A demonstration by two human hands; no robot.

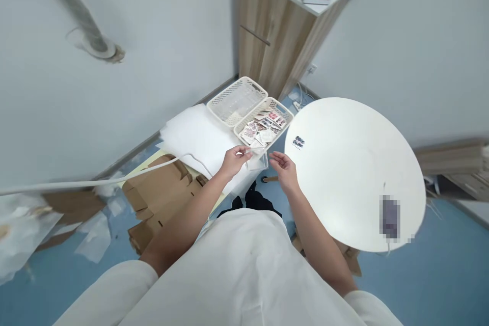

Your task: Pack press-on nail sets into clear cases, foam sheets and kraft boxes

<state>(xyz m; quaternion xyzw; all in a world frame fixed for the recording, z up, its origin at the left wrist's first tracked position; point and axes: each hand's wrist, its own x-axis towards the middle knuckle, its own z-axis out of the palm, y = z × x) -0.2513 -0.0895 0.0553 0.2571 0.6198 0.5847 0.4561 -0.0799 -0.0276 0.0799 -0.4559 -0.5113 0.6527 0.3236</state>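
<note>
My left hand [234, 161] pinches the left edge of a small clear plastic case [260, 164], held in front of my body. The case looks see-through, and I cannot make out anything inside it. Just right of it is my right hand [283, 167], its fingers loosely stretched toward the case with a small gap between. Beyond both hands stands a white basket [239, 135] filled with small printed cards [267, 125]. A second white basket [214, 106], left of the first, holds clear plastic pieces [239, 102].
To the right is a round white table [351, 163] with a small dark-patterned card [298, 142] and a blurred-out dark object [390, 218]. White foam sheeting [196, 130] lies under the baskets. Flattened cardboard [168, 193] and a white cable [153, 169] are at left; a wooden cabinet [263, 20] stands behind.
</note>
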